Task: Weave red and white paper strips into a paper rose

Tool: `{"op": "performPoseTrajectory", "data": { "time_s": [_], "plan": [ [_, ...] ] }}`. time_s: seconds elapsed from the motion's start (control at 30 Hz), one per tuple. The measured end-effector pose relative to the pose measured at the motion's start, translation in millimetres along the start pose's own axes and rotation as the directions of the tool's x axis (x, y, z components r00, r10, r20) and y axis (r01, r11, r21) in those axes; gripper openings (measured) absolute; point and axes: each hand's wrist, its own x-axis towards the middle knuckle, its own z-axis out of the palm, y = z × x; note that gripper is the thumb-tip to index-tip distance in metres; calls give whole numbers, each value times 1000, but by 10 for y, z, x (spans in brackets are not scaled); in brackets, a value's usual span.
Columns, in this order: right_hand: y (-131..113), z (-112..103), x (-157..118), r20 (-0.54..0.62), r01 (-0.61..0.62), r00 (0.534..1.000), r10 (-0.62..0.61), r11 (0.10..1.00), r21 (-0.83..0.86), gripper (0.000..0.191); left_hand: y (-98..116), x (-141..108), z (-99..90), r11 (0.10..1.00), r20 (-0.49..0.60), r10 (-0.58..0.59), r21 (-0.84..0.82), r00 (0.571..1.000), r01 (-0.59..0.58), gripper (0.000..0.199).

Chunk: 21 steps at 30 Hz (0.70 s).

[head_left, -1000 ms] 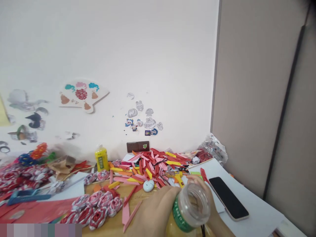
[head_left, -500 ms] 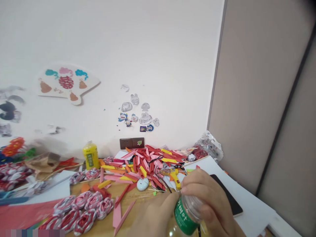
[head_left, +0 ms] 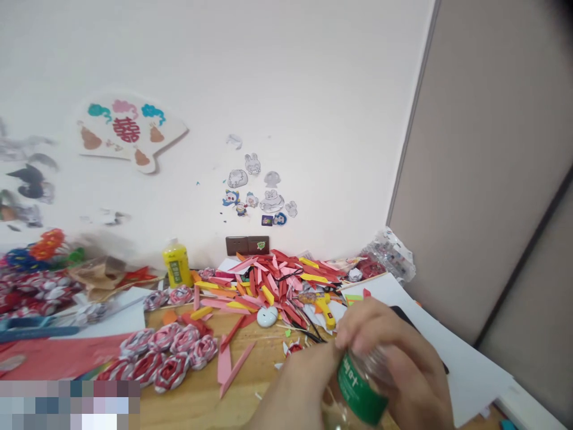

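A clear plastic bottle [head_left: 360, 391] with a green label is tilted at the lower right, close to the camera. My left hand [head_left: 299, 382] is closed on its left side; most of those fingers are out of sight behind or below it. Curled over the bottle's top end, my right hand [head_left: 398, 358] grips it there, and the cap cannot be made out under the fingers. Just beyond my left hand lies a small red and white paper piece [head_left: 293, 347]. A yellow glue gun [head_left: 324, 310] rests on the table behind the hands.
Folded red, pink and yellow paper strips [head_left: 273, 272] are heaped at the back. Several red and white rosettes [head_left: 172, 364] lie left on the wooden table [head_left: 192, 409]. A yellow-labelled bottle [head_left: 176, 263] stands by the wall. White paper [head_left: 470, 358] and a dark flat device [head_left: 443, 365] are on the right.
The view has shifted, so wall and table appear slightly higher and further right. Both hands stay on the bottle, now a little lower right. The small red and white piece has come into view.
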Motion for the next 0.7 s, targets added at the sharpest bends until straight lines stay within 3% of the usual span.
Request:
{"op": "performPoseTrajectory", "data": {
  "time_s": [0.13,0.23,0.3,0.37,0.43,0.47,0.53,0.6,0.7],
  "plan": [
    [-53,99,-33,-169,-159,981,96,896,-414,19,59,74,57,967,-279,-115,186,953,171,46],
    [-80,54,-27,-133,-186,982,137,852,-490,19,62,115,18,978,-249,-94,160,964,136,41],
    [-103,-44,-5,-16,-181,981,193,883,-434,17,53,116,-25,996,-108,-42,73,993,50,35],
    [-116,-148,23,166,-169,962,218,950,-264,16,43,108,-40,1000,11,10,6,1000,-10,28],
    [-108,-205,41,295,-175,940,171,985,-13,17,38,101,-21,1000,46,22,-6,999,-21,20],
    [-95,-207,43,299,-171,944,141,982,76,16,38,99,-6,1000,38,12,0,999,-12,19],
    [-63,-162,33,226,-149,967,121,982,113,15,38,96,21,1000,14,-9,11,1000,8,25],
    [-27,-75,9,80,-164,983,165,986,-21,18,34,88,41,998,-28,-40,54,999,42,43],
    [27,59,-31,-182,-276,954,239,937,-216,18,12,71,86,959,-176,-57,264,983,103,57]
  ]
}}
